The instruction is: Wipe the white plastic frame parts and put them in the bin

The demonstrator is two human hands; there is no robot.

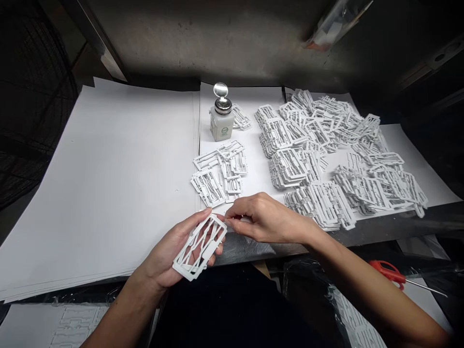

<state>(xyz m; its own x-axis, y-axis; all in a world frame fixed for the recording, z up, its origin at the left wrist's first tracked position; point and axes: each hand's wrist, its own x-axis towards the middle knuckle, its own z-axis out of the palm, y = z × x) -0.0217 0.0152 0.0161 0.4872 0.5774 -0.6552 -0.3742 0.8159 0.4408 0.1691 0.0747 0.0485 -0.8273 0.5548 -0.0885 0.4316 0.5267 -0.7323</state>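
In my left hand (170, 251) lies a small stack of white plastic frames (199, 247) with thin inner bars, held by the thumb along one side and the fingers beneath. My right hand (257, 217) is at the stack's upper right corner, thumb and forefinger pinched together there. Whatever sits between those fingertips is too small to make out. Just beyond both hands, a loose heap of similar white frames (208, 188) rests on the paper. Behind that heap stands a pump bottle (222, 123) with its metal lid flipped up.
Large piles of white frames (290, 164) cover the right side of the table. White paper sheets (126, 179) spread over the left. Red-handled scissors (387, 271) lie at lower right. A fan cage (32, 96) stands at far left, and a metal panel (203, 38) rises behind.
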